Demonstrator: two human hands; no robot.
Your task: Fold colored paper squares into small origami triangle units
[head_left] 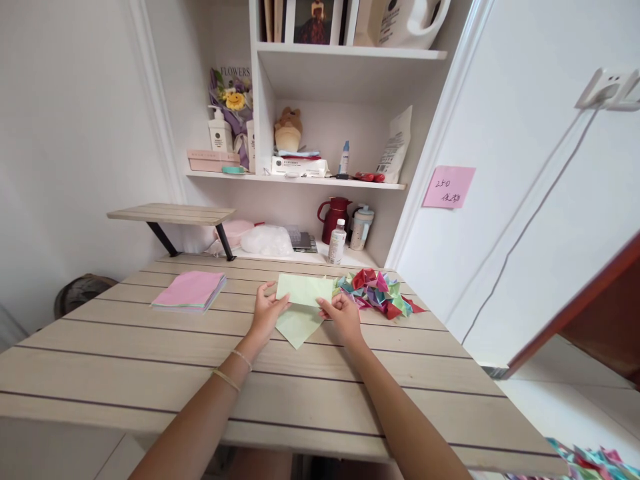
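Observation:
A folded sheet of light green paper (304,289) is held up between both hands over the table. My left hand (269,309) pinches its lower left corner, with the thumb in front. My right hand (343,315) grips the lower right corner in the same way. Below the sheet, a second light green piece of paper (299,325) shows with one corner pointing toward me; whether the two are joined I cannot tell. Just beyond my right hand lies a pile of folded colored paper pieces (377,291). To the left is a stack of square paper (193,291), pink on top.
The slatted wooden table (150,360) carries a small raised shelf (173,213) at its back left. Behind stand a clear bottle (337,242), a dark red jug (335,219) and a light tumbler (361,228). More folded paper (595,461) lies at the lower right.

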